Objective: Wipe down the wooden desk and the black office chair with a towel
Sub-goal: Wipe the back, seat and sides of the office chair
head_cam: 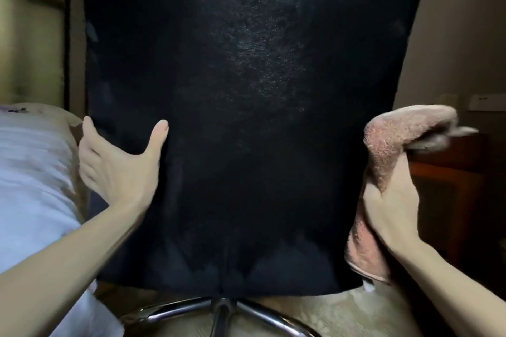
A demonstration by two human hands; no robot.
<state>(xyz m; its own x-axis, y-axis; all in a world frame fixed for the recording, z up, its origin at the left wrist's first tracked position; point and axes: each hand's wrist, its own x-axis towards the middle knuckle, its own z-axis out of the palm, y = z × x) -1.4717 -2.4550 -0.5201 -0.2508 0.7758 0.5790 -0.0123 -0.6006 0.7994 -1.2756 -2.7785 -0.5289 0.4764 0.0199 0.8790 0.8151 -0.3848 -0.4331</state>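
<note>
Pink towel (388,139), one, gripped in the right hand (391,208); left hand (117,167) spread open at one black chair (246,90) edge.

Black chair (246,90), pink towel (383,145)

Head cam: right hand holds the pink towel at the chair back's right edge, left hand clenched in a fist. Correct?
One thing is off. The head view shows the left hand open, thumb spread wide, at the left edge of the black chair back, not clenched in a fist. The right hand does hold the pink towel at the right edge.
</note>
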